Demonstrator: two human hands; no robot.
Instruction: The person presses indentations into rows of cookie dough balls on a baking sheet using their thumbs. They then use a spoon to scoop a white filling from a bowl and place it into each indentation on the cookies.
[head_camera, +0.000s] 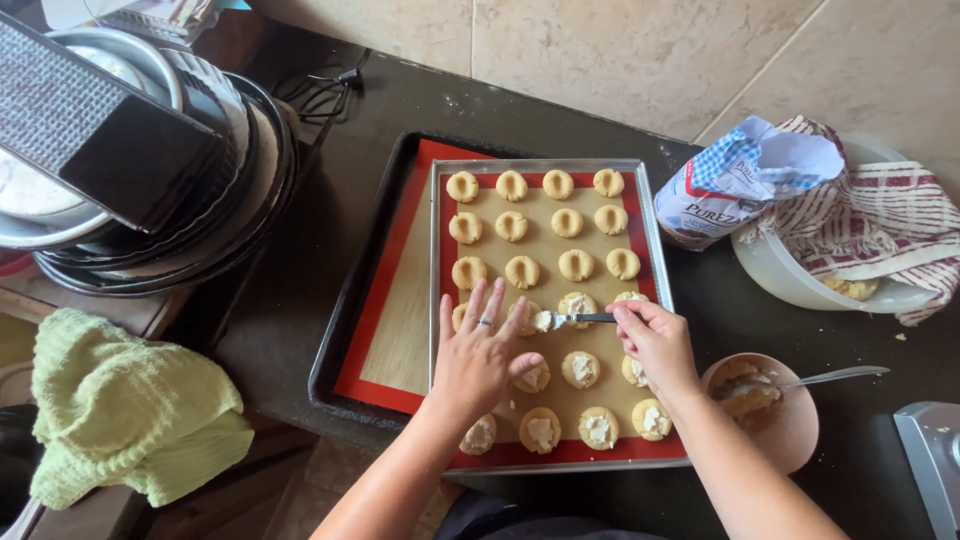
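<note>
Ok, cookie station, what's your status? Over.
Left hand flat on tray, steadying a cookie. Right hand grips small knife, spreading white filling. Nothing in the way.

A metal baking tray (440, 260) lined with parchment lies on a larger dark tray (345, 330) in the middle of the dark countertop (300, 240). Rows of round dough cookies (567, 222) sit on it, the filled ones nearest. Right of the trays stands a small pink bowl (790, 430) with a metal spoon (835, 376) in it. Far right lie a paper flour bag (735, 180) and a white bowl (790, 280) under a striped cloth (880, 215). Stacked round pans (200, 200) stand far left, a green towel (125, 410) near left.
</note>
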